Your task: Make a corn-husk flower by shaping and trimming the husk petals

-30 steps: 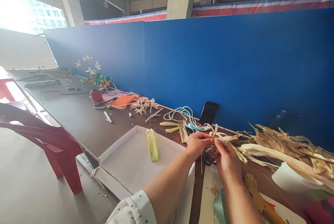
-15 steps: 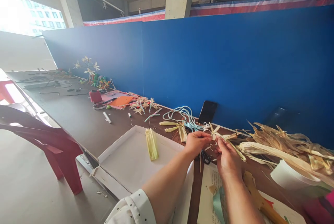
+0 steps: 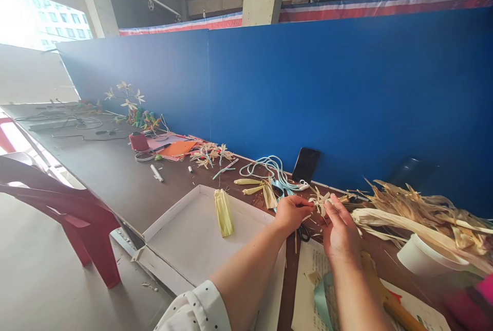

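A pale corn-husk flower (image 3: 319, 201) with narrow petals is up between my two hands, over the table's back part. My left hand (image 3: 289, 214) pinches it from the left, thumb and fingertips pressed together. From the right, my right hand (image 3: 341, 231) has thumb and forefinger on a petal, the other fingers straighter. Part of the flower is hidden behind the fingertips. Black-handled scissors (image 3: 304, 233) lie just below the hands. Left of them are cut husk pieces (image 3: 269, 195) and a light-blue cord (image 3: 269, 166).
A shallow white box lid (image 3: 181, 249) holds one yellow-green husk (image 3: 224, 213). A phone (image 3: 306, 165) leans on the blue partition (image 3: 327, 89). Dried husks (image 3: 416, 213) and a white tub (image 3: 429, 259) stand right. Finished husk flowers (image 3: 211, 155) lie farther left; a red chair (image 3: 77, 218) is beside the table.
My right hand has lifted slightly, its fingers straighter and turned up at the petals. The left hand keeps its pinch. The view has shifted a little.
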`<state>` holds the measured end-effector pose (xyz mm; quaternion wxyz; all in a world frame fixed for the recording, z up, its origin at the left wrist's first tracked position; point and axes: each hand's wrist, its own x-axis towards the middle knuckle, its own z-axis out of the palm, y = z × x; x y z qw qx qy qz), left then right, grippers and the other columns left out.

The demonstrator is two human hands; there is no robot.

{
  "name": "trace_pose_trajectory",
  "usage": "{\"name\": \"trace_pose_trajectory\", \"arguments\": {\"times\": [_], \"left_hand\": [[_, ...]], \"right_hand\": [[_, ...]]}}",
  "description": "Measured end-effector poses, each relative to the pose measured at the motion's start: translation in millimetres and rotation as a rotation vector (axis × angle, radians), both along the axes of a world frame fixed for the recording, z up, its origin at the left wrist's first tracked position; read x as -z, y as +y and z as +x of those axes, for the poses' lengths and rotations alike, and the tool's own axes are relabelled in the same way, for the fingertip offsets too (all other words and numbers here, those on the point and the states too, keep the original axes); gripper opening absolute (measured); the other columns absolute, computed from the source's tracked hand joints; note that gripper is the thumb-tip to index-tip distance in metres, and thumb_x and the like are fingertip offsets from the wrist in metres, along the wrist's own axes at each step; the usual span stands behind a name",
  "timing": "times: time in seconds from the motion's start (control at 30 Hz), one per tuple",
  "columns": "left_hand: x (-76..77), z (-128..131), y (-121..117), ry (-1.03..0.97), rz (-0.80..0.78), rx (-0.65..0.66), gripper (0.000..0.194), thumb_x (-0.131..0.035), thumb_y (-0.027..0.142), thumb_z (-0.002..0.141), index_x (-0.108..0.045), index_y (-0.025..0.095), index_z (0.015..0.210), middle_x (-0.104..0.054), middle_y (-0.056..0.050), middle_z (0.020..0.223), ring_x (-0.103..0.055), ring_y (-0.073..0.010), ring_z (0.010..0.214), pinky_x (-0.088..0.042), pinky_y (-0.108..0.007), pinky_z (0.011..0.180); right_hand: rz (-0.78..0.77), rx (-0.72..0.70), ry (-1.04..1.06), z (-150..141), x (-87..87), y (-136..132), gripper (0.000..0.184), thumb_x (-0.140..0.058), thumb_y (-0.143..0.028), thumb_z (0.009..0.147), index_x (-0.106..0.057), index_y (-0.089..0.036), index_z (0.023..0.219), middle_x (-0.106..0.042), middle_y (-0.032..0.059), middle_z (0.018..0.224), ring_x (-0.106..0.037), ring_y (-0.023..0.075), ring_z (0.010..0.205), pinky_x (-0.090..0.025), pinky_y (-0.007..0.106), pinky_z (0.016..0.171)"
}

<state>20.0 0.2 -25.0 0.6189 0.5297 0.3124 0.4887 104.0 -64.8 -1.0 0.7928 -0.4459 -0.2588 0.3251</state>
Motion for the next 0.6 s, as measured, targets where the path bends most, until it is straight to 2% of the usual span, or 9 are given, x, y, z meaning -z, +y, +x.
{"name": "trace_pose_trajectory", "arguments": {"times": [0.13, 0.3, 0.37, 0.43, 0.6], "left_hand": [[-1.8, -2, -2, 0.13, 0.064, -0.001, 0.017, -0.071, 0.024, 0.066, -0.073, 0.014, 0.08, -0.065, 0.0, 0.067, -0.051, -0.0089, 0.059, -0.04, -0.021, 0.058], [-11.2, -9, -7, 0.211, 0.179, 0.06, 0.049, -0.072, 0.02, 0.066, -0.067, 0.02, 0.114, -0.07, -0.002, 0.091, -0.059, -0.012, 0.074, -0.046, -0.022, 0.071], [-16.1, -12, -10, 0.274, 0.241, 0.006, 0.047, -0.074, 0.024, 0.065, -0.068, 0.022, 0.112, -0.069, -0.003, 0.097, -0.059, -0.0128, 0.078, -0.046, -0.023, 0.075], [-19.9, -14, -11, 0.307, 0.279, -0.05, 0.038, -0.073, 0.028, 0.068, -0.071, 0.022, 0.105, -0.068, -0.003, 0.098, -0.058, -0.0129, 0.079, -0.045, -0.023, 0.076], [-15.1, -11, -8, 0.268, 0.213, -0.023, 0.019, -0.066, 0.03, 0.073, -0.074, 0.017, 0.085, -0.064, 0.001, 0.07, -0.052, -0.0105, 0.065, -0.042, -0.021, 0.063]], "right_hand": [[-0.002, 0.024, -0.069, 3, 4.5, 2, 0.063, -0.08, -0.034, 0.063, -0.063, -0.025, 0.122, -0.064, -0.004, 0.076, -0.055, 0.0107, 0.065, -0.044, 0.025, 0.062], [-0.005, 0.055, -0.072, 6, 8.1, 5, 0.061, -0.08, -0.034, 0.061, -0.064, -0.025, 0.119, -0.064, -0.0041, 0.075, -0.057, 0.0106, 0.065, -0.047, 0.026, 0.066], [-0.012, 0.056, -0.072, 6, 9.1, 6, 0.057, -0.08, -0.034, 0.062, -0.065, -0.024, 0.117, -0.064, -0.0041, 0.076, -0.057, 0.0104, 0.065, -0.048, 0.025, 0.065], [-0.027, 0.043, -0.089, 6, 9.9, 6, 0.056, -0.08, -0.036, 0.062, -0.065, -0.025, 0.115, -0.064, -0.0044, 0.076, -0.057, 0.0105, 0.064, -0.048, 0.025, 0.064], [-0.071, 0.014, -0.105, 4, 10.7, 6, 0.056, -0.081, -0.037, 0.06, -0.067, -0.025, 0.113, -0.064, -0.0049, 0.072, -0.058, 0.0114, 0.063, -0.049, 0.026, 0.065]]}}
